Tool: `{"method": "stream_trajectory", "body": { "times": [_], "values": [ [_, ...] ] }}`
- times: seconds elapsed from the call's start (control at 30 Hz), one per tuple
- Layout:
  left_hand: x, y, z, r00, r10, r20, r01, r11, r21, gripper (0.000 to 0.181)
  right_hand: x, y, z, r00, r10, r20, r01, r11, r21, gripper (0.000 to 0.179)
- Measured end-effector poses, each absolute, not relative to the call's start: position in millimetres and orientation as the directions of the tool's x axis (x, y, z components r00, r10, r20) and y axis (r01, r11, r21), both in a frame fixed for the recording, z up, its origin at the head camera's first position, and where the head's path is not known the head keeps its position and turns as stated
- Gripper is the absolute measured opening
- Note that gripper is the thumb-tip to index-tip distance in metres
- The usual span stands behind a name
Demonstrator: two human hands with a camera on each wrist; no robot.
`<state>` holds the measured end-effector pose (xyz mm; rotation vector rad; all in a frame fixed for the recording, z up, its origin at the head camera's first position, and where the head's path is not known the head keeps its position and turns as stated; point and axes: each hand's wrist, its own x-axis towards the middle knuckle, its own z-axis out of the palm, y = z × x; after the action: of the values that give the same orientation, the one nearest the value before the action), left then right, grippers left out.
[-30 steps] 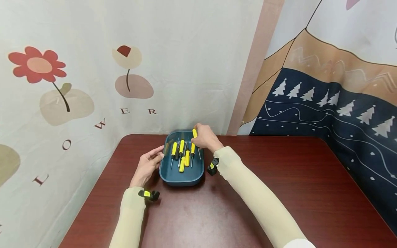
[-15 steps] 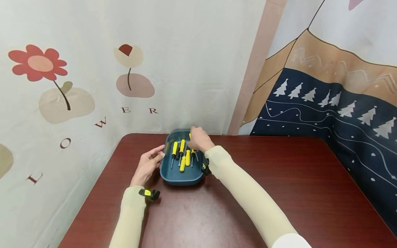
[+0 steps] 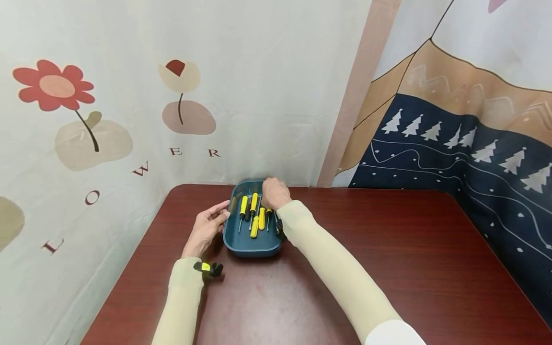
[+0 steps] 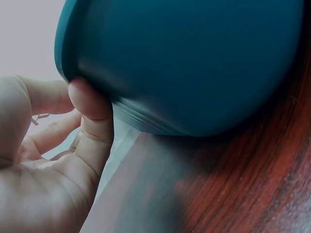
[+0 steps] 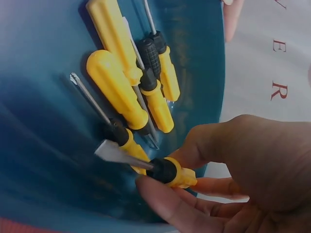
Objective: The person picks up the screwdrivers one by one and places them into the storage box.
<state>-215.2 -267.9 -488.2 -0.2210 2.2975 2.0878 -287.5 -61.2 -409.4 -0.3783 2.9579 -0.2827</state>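
A blue tray (image 3: 252, 246) holding several screwdrivers stands at the table's far edge. My left hand (image 3: 206, 230) rests against its left side, thumb and fingertips (image 4: 92, 99) touching the outer wall near the rim. Over the tray's back right part, my right hand (image 3: 276, 194) grips a short flat-blade screwdriver (image 5: 163, 170) by its yellow and black handle, the blade pointing away from the palm. Just beneath lies a yellow-handled cross-tip screwdriver (image 5: 116, 131). Other yellow-handled screwdrivers (image 5: 114, 87) lie close together, with one black handle (image 5: 149, 57) among them. My right fingertips are hidden in the head view.
The dark red wooden table (image 3: 388, 258) spreads around the tray. Directly behind it hangs a pale curtain (image 3: 276, 120) printed with flowers and letters. A navy cloth with printed trees (image 3: 431, 153) hangs at the right.
My right hand has moved left and lower from the tray's back right rim to inside it, bringing the held screwdriver along. My left hand stays against the tray.
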Motion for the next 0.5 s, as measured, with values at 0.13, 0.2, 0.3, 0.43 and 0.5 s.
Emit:
{"method": "stream_trajectory", "body": {
  "times": [0.13, 0.2, 0.3, 0.43, 0.5],
  "values": [
    [-215, -270, -487, -0.990, -0.084, -0.114, -0.122, 0.091, 0.988, 0.044, -289, -70, -409, -0.962, -0.233, -0.140, -0.211, 0.965, -0.155, 0.011],
    [-215, -270, -487, -0.989, -0.091, -0.116, -0.124, 0.083, 0.989, 0.043, -290, -75, -409, -0.965, -0.215, -0.149, -0.195, 0.971, -0.135, 0.013],
    [-215, -269, -488, -0.989, -0.089, -0.115, -0.122, 0.085, 0.989, 0.043, -290, -80, -411, -0.970, -0.185, -0.157, -0.171, 0.981, -0.097, 0.016],
    [-215, -268, -489, -0.990, -0.081, -0.114, -0.121, 0.091, 0.989, 0.043, -290, -86, -415, -0.973, -0.152, -0.174, -0.149, 0.988, -0.030, 0.019],
    [-215, -269, -489, -0.991, -0.081, -0.110, -0.117, 0.091, 0.989, 0.043, -292, -89, -417, -0.972, -0.145, -0.187, -0.145, 0.989, -0.010, 0.021]
  ]
}}
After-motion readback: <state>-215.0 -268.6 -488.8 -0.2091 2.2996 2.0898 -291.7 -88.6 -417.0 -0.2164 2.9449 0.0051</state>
